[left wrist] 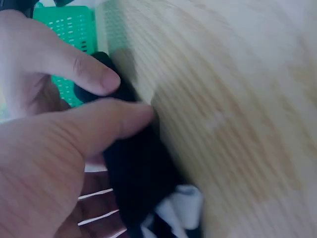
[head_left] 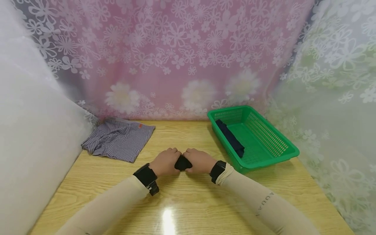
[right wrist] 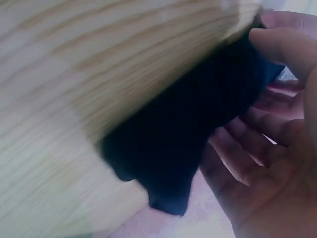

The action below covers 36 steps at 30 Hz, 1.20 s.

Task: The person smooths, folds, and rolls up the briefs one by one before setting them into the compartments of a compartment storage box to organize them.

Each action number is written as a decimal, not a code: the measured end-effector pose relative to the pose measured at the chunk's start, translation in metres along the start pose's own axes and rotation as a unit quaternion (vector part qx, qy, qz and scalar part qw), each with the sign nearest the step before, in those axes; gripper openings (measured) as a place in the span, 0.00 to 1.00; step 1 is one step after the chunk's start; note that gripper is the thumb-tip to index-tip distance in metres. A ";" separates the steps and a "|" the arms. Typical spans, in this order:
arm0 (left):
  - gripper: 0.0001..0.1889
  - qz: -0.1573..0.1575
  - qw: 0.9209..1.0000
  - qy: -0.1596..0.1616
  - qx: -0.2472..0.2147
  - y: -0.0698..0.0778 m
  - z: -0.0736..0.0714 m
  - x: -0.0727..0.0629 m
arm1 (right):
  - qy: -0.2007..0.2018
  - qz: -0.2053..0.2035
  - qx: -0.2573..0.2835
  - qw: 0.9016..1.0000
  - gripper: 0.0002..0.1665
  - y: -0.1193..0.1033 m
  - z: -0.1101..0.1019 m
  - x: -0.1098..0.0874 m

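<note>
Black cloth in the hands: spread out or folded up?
Bundled, not spread: both wrist views show the black cloth as a narrow strip, gripped by left hand and right hand. Folded or rolled, cannot tell.

Black cloth (right wrist: 163, 129) looks matt, the wood tabletop (head_left: 194, 202) glossy.

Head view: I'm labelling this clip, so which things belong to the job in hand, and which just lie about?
In the job: black cloth bundle, held in the fingers; probably also the green rectangular plastic basket and the navy cloth roll inside it.
Lying about, apparently: grey-and-white striped cloth, untouched.
</note>
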State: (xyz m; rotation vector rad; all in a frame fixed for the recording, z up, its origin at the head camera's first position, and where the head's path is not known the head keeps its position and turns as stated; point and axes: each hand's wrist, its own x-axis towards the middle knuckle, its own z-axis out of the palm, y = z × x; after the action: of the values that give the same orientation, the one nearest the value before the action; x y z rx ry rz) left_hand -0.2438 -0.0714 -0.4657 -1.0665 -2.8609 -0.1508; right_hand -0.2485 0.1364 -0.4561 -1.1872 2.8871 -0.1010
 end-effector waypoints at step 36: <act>0.31 0.002 0.989 -0.098 -0.107 -0.029 0.001 0.009 | -0.104 0.069 0.011 0.992 0.37 -0.008 0.007 0.037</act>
State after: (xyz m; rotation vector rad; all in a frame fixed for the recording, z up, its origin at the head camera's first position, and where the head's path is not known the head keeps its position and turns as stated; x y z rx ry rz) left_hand -0.2696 -0.0867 -0.4672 -1.1834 -3.0732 -0.3811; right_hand -0.2686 0.1046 -0.4620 -0.9284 2.7668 -0.0050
